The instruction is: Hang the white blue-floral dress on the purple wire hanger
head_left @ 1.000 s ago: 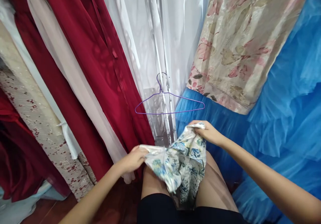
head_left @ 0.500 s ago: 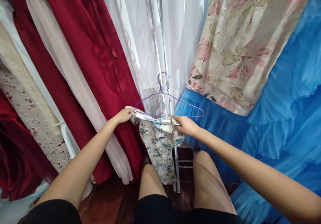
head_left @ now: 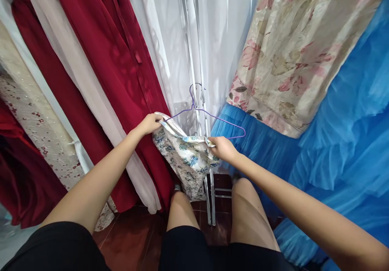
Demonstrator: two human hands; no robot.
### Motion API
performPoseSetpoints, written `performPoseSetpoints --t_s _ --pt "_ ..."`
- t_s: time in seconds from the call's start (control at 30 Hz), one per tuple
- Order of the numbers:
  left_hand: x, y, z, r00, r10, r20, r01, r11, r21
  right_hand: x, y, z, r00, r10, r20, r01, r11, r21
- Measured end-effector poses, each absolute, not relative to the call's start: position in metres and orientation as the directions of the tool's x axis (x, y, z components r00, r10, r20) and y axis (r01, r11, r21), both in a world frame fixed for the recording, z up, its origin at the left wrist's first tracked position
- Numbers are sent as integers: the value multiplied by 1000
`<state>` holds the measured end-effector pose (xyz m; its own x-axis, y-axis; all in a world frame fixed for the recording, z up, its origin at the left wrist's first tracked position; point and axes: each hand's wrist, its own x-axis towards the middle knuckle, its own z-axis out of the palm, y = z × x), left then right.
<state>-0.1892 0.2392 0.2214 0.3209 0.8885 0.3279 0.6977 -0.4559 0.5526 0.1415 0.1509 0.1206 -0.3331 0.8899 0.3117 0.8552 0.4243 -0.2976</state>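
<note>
Both of my hands hold a small white garment with a blue floral print point(head_left: 187, 161) by its top edge. My left hand point(head_left: 151, 123) pinches the garment's left corner and lifts it against the left end of a thin purple wire hanger point(head_left: 212, 119). My right hand point(head_left: 223, 148) grips the garment's right corner just under the hanger's bottom wire. The hanger hangs from a white metal rack post point(head_left: 199, 80). The rest of the garment droops below my hands, above my knees.
Dark red dresses point(head_left: 121, 60), a pale pink dress and a beaded cream dress point(head_left: 36, 129) hang at the left. White sheer fabric point(head_left: 219, 40) hangs behind the post. A cream floral dress point(head_left: 291, 52) and blue tulle point(head_left: 340, 141) fill the right. The floor is dark wood point(head_left: 133, 238).
My hands lifted the floral garment from my lap up to the purple hanger. The left hand rose higher, bringing its corner to the hanger's left end.
</note>
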Motion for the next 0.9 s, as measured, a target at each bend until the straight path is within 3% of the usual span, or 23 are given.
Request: performPoseSetpoints --t_s 0.07,0.17,0.3,0.4,0.7,0.83,0.9 --pt "-174 233 223 339 869 360 624 -494 605 145 146 119 -369 868 333 794 480 -372" --pt "-157 225 215 325 868 377 512 -496 701 166 138 114 -379 795 474 628 597 -499" --pt "-149 218 203 294 901 319 341 -411 846 215 138 112 -143 766 626 623 561 -544" --pt "-143 212 198 359 903 236 301 -351 886 249 153 123 -46 768 639 710 474 -520" --pt "-144 203 190 387 920 66 84 -107 991 258 168 163 -56 732 680 785 452 -423" --pt "-151 203 193 323 944 66 102 -104 989 261 169 175 -159 736 658 813 476 -336" --pt "-156 202 196 262 954 145 150 -189 971 268 170 186 -204 757 620 807 489 -332"
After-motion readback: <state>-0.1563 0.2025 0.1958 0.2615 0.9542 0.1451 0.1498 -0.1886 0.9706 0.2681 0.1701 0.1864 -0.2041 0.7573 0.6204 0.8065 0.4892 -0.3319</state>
